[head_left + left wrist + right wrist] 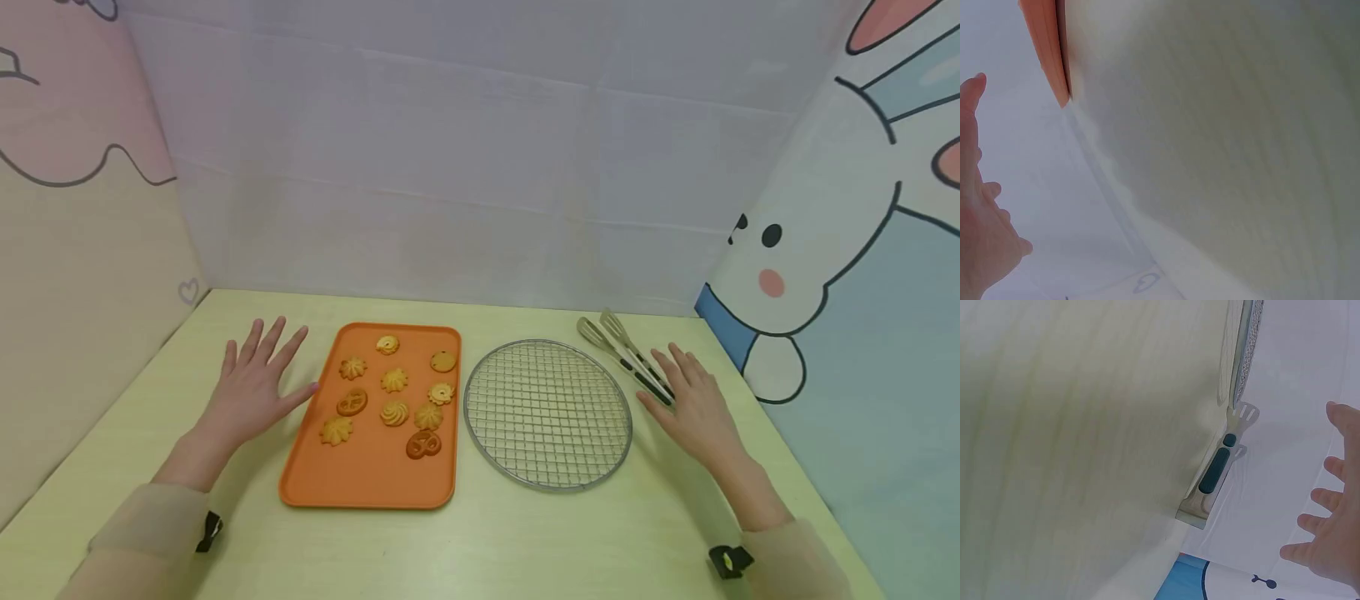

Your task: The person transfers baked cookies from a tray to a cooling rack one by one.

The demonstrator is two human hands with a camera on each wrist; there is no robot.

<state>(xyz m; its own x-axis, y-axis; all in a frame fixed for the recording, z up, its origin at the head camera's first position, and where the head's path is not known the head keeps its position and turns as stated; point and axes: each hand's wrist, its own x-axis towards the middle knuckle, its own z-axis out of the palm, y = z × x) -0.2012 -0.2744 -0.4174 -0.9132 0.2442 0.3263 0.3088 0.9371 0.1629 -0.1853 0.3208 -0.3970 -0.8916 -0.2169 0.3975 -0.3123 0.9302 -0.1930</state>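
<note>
My left hand (251, 392), fingers spread, is over the table at the left side of an orange tray (367, 492), its thumb tip overlapping the tray's edge in the head view. Several cookies (393, 380) of different shapes lie on the tray, among them a dark pretzel (423, 444). To the right of the tray lies a round wire rack (547, 414). Metal tongs (630, 358) with black grips rest beyond the rack's right side. My right hand (697, 408) is spread near the handle end of the tongs (1215, 470); in the right wrist view its fingers stand apart from them.
The pale wooden table (525, 550) ends at a white cloth backdrop (465, 167). Printed cloth panels stand along both sides, the right one showing a cartoon rabbit (810, 233). A dark strap piece (731, 561) hangs at my right sleeve.
</note>
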